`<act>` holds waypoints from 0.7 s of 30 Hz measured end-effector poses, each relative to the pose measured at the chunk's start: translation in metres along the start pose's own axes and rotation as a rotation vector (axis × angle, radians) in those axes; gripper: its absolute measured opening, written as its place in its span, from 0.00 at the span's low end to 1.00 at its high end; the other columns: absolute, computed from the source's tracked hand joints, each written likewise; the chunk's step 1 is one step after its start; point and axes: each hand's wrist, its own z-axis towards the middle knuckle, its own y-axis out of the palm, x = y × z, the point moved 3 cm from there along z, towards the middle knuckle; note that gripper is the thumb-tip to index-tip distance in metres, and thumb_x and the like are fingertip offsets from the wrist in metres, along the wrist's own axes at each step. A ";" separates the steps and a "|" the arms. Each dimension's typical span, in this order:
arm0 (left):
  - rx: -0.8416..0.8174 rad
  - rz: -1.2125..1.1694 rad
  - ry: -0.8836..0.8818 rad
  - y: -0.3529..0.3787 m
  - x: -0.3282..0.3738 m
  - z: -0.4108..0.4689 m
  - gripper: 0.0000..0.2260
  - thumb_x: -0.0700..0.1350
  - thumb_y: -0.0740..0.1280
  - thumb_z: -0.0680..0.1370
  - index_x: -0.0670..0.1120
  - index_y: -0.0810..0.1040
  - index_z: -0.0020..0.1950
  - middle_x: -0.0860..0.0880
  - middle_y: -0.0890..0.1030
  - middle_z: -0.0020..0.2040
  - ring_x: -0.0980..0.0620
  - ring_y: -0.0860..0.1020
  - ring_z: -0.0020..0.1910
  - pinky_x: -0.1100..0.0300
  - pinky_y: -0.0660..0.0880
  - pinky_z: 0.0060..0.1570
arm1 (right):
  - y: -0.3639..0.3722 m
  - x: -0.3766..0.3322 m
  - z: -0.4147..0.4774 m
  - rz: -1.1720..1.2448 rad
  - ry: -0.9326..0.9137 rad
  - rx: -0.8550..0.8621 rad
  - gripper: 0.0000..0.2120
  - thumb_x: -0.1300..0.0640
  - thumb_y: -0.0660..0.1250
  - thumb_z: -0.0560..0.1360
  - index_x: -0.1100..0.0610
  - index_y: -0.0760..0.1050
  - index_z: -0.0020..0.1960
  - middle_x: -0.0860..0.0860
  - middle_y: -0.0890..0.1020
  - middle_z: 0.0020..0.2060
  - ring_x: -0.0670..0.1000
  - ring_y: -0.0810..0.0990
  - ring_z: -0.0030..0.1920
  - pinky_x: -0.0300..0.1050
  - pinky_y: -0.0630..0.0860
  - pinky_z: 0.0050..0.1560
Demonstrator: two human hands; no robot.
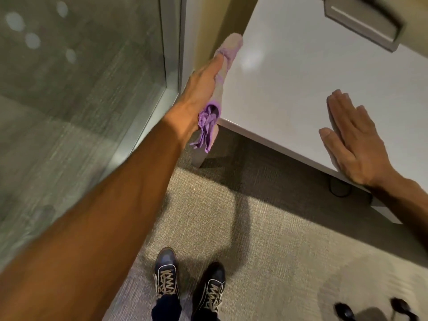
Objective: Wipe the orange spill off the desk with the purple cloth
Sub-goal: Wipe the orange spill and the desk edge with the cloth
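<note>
While your left hand runs flat along the left edge of the pale grey, smooth-topped desk, it presses the purple, tasselled microfibre cloth against that edge, fingers extended rather than curled, the fabric pinned between palm and desk side. One end of the cloth reaches up the left edge toward the far side; its fringed tail hangs off the near left corner, beside the desk's leg. Your right hand lies open and flat on the near edge, holding nothing, apparently bracing you. No orange spill shows anywhere on the visible desktop, which looks clean apart from a light glare; a faint warm tint on the cloth's upper part may be picked-up residue, though blur makes that uncertain. By that reading the wiping seems largely done, with only the left edge being finished; whatever lies under the cloth or on the desk's side cannot be seen. A grey, flat monitor base sits at the far right corner. Below, your dark lace-up sneakers stand on beige carpet. No brand, label or writing is legible anywhere.
</note>
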 end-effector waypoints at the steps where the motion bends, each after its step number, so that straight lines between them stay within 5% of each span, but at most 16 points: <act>1: -0.048 0.013 0.020 0.001 -0.002 -0.002 0.28 0.64 0.58 0.80 0.53 0.65 0.78 0.45 0.74 0.72 0.44 0.75 0.68 0.43 0.72 0.69 | 0.000 0.000 0.000 0.002 0.000 -0.001 0.31 0.42 0.43 0.84 0.52 0.43 0.83 0.48 0.45 0.83 0.45 0.41 0.82 0.56 0.42 0.83; 6: -0.025 -0.014 0.099 0.003 -0.021 -0.023 0.32 0.70 0.61 0.75 0.58 0.67 0.76 0.52 0.74 0.72 0.48 0.73 0.71 0.41 0.69 0.70 | 0.001 -0.002 0.000 0.008 -0.002 -0.002 0.31 0.41 0.43 0.84 0.53 0.44 0.83 0.49 0.45 0.83 0.46 0.41 0.83 0.56 0.42 0.83; 9: 0.118 0.088 0.240 0.014 -0.019 -0.043 0.28 0.64 0.60 0.80 0.52 0.69 0.76 0.50 0.76 0.71 0.50 0.73 0.71 0.49 0.70 0.71 | -0.001 -0.001 -0.001 0.009 -0.003 -0.005 0.32 0.40 0.42 0.84 0.53 0.44 0.83 0.49 0.45 0.83 0.47 0.41 0.83 0.56 0.42 0.82; 11: 0.240 0.332 0.393 0.021 -0.016 -0.059 0.22 0.55 0.57 0.84 0.50 0.67 0.77 0.49 0.72 0.75 0.51 0.68 0.75 0.57 0.65 0.73 | -0.001 0.001 0.000 0.000 -0.005 -0.008 0.32 0.39 0.42 0.84 0.52 0.43 0.83 0.49 0.44 0.83 0.46 0.41 0.83 0.57 0.42 0.82; 15: 0.215 1.033 0.682 0.031 -0.007 -0.063 0.21 0.49 0.53 0.86 0.45 0.66 0.78 0.44 0.63 0.79 0.43 0.57 0.80 0.45 0.53 0.78 | -0.001 0.001 -0.001 0.008 -0.024 -0.010 0.32 0.40 0.42 0.85 0.52 0.43 0.83 0.49 0.44 0.83 0.47 0.40 0.83 0.57 0.42 0.82; 21: 0.072 1.487 0.897 0.079 0.009 -0.060 0.20 0.42 0.64 0.83 0.43 0.69 0.75 0.39 0.70 0.75 0.37 0.65 0.75 0.46 0.54 0.73 | -0.003 0.002 -0.003 0.099 -0.038 0.048 0.28 0.46 0.42 0.85 0.55 0.49 0.83 0.51 0.50 0.83 0.50 0.46 0.83 0.56 0.44 0.83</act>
